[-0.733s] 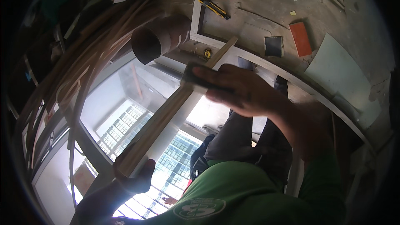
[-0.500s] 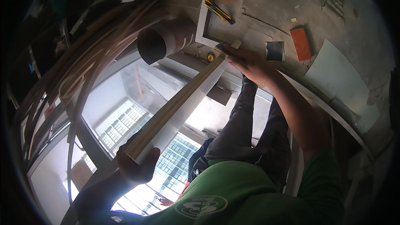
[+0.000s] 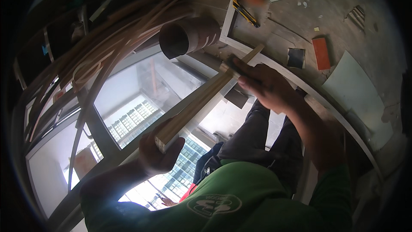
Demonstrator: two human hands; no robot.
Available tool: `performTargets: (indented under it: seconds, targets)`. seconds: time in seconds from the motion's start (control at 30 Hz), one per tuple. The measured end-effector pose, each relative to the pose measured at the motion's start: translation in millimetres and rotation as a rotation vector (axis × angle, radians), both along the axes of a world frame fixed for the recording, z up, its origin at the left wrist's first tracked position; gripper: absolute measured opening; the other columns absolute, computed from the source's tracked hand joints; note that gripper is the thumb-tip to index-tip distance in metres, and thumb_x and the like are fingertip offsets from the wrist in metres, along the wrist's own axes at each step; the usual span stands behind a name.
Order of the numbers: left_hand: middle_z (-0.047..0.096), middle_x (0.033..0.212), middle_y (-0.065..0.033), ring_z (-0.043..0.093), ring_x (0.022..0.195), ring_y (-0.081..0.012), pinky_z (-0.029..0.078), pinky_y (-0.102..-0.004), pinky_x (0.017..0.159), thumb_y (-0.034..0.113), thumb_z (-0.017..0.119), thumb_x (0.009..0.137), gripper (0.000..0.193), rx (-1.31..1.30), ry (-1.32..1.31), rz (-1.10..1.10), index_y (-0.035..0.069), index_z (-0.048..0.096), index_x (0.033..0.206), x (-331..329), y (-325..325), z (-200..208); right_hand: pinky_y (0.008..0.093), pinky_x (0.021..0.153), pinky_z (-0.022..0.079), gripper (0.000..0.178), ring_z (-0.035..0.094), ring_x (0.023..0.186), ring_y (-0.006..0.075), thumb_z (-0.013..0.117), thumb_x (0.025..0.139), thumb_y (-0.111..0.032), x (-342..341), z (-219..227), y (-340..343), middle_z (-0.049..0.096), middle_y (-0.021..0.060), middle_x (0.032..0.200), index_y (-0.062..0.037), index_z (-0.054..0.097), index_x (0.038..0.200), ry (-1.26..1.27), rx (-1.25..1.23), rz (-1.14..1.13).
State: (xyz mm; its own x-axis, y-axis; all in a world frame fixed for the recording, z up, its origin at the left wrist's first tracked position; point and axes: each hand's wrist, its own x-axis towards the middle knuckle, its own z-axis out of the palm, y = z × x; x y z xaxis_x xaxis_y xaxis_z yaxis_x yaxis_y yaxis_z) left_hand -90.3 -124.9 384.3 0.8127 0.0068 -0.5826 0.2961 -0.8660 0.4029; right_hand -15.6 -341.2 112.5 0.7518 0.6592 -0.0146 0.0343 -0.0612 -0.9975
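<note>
Wooden strip [image 3: 197, 104] was what I had in work, slanting up towards the table [image 3: 326, 17], its far end crossing the pale near edge, though whether it rested there I could not tell. As I judged it, I was partway through rubbing it down: the dark block [image 3: 229, 63] in my right hand [image 3: 268, 83] lay across the wood, closer to the table than to the end by my body. The surface looked bare and grainy, and I could not tell which stretches were already smooth and which wanted more; further strokes probably remained. My right fingers were clenched on that block, some over its top, the thumb on the side towards me, close to the table's near edge, with the forearm reaching up slantwise from the lower right. My left hand [image 3: 156, 154], well short of the table, was grasping the strip's near end, thumb on one side and fingers curled round the other, so that the cut end faced me, the forearm coming in from the lower left. On the table lay a red-orange slab [image 3: 321, 53] and a dark square pad [image 3: 296, 58], neither one in my grasp
</note>
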Motion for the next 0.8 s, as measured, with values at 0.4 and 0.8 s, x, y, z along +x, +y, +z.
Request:
performTargets:
  seconds: [0.4, 0.8]
  targets:
    - [0.073, 0.090, -0.0162, 0.073, 0.075, -0.0232, 0.057, -0.0329, 0.067, 0.010, 0.073, 0.087, 0.048, 0.049, -0.023, -0.009, -0.006, 0.056, 0.130, 3.4, -8.1, 2.2, 0.0401, 0.076, 0.056, 0.043, 0.065, 0.089, 0.0279, 0.060, 0.101, -0.026, 6.8, 68.9, -0.8, 0.058, 0.0115, 0.138, -0.0133, 0.055, 0.141, -0.229, 0.086, 0.054]
    - [0.072, 0.091, -0.0173, 0.073, 0.076, -0.0254, 0.056, -0.0340, 0.070, 0.013, 0.070, 0.090, 0.044, 0.072, 0.035, 0.063, -0.004, 0.057, 0.129, 1.0, -17.3, 2.3, 0.0381, 0.074, 0.059, 0.042, 0.067, 0.086, 0.0280, 0.059, 0.101, -0.027, 0.5, 103.1, -8.8, 0.060, 0.0130, 0.138, -0.0154, 0.057, 0.141, -0.166, 0.109, 0.011]
